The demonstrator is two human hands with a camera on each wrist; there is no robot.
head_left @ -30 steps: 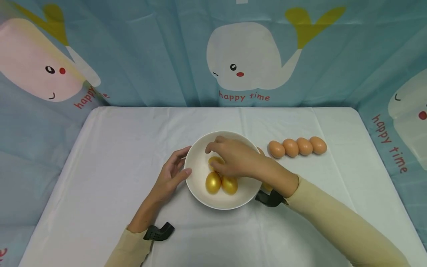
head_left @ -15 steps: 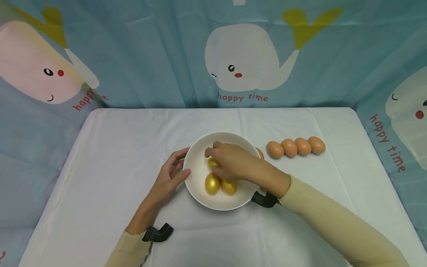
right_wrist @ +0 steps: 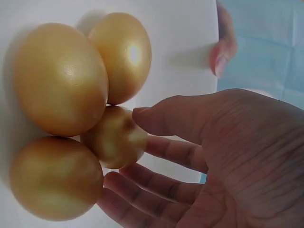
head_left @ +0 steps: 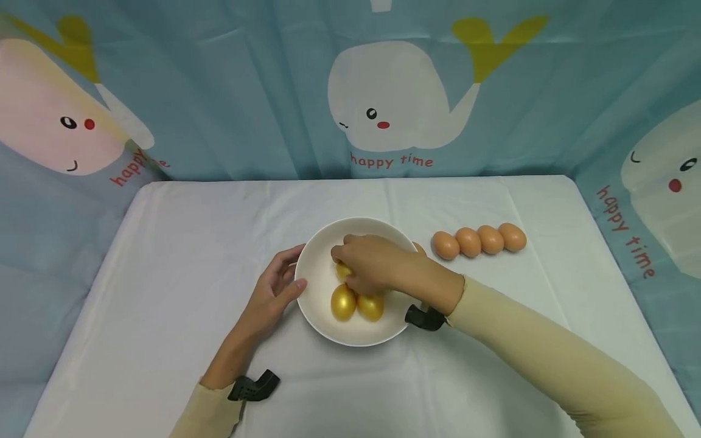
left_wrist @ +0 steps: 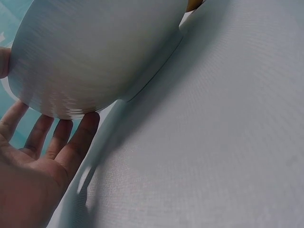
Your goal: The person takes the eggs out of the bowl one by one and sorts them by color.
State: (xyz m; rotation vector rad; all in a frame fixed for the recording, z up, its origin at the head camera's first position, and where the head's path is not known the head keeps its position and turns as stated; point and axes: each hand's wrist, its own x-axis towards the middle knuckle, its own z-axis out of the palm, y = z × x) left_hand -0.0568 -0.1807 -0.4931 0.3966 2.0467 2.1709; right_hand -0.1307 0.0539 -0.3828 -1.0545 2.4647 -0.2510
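A person's left hand (head_left: 271,292) braces the outer wall of a white bowl (head_left: 317,298) at the middle of a table (head_left: 164,274) draped in pale cloth. Its fingers lie straight against the bowl's side and its thumb rests at the rim, steadying rather than gripping.

Inside the bowl lie four golden eggs (right_wrist: 61,78), packed close and touching one another. The right hand (head_left: 372,261) reaches down among them, with its thumb and fingers (right_wrist: 161,149) curving around the smallest-looking egg (right_wrist: 115,137). The right wrist view shows them touching its shell; whether they have closed firmly on it cannot be told.

The glossy, rounded shells look slippery, and their weight and hardness cannot be judged from here. A light hold across the egg's widest part, with thumb opposite the fingers, would seem the safest.

To the right, a row of brown eggs (head_left: 479,240) sits on the cloth, well apart from the hands. A whale-printed curtain (head_left: 383,103) hangs behind.
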